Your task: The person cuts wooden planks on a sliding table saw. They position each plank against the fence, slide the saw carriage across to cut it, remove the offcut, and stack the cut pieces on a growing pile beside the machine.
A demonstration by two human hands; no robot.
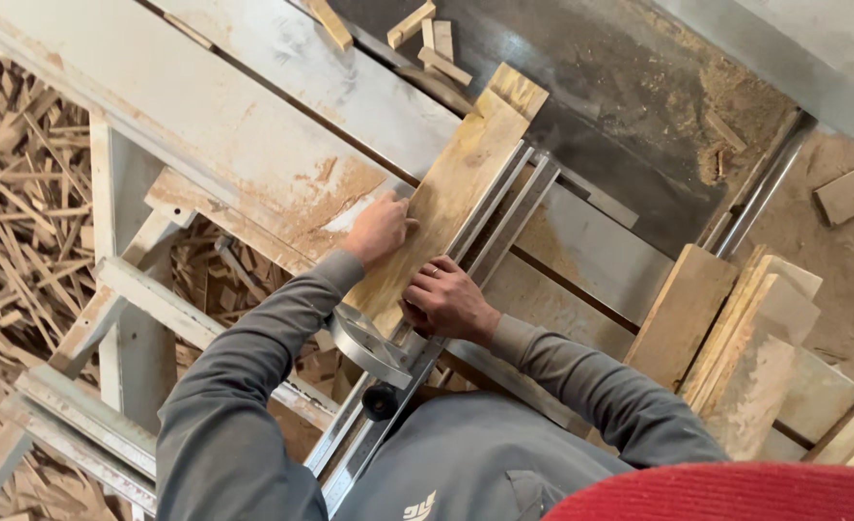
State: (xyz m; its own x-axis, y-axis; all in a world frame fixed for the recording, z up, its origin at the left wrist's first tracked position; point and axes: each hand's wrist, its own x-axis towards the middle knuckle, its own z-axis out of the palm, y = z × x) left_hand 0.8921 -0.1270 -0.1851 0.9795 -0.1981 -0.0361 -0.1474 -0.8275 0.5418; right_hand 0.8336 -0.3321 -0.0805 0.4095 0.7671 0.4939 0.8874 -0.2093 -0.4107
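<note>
A long wooden board (456, 183) lies on the saw table, running from near me toward the upper right. My left hand (379, 229) presses flat on the board's left edge. My right hand (444, 299) has its fingers curled over the board's near end, beside the metal fence rail (495, 217) along the board's right side. A round metal gauge plate (369, 345) and a black knob (381, 400) sit just below my hands.
The metal table top (282, 96) is dusted with sawdust. Cut boards (736, 338) are stacked at the right. Small wood blocks (427, 39) lie at the top. Heaps of offcut strips (22, 212) cover the floor at left, under the white frame (118, 289).
</note>
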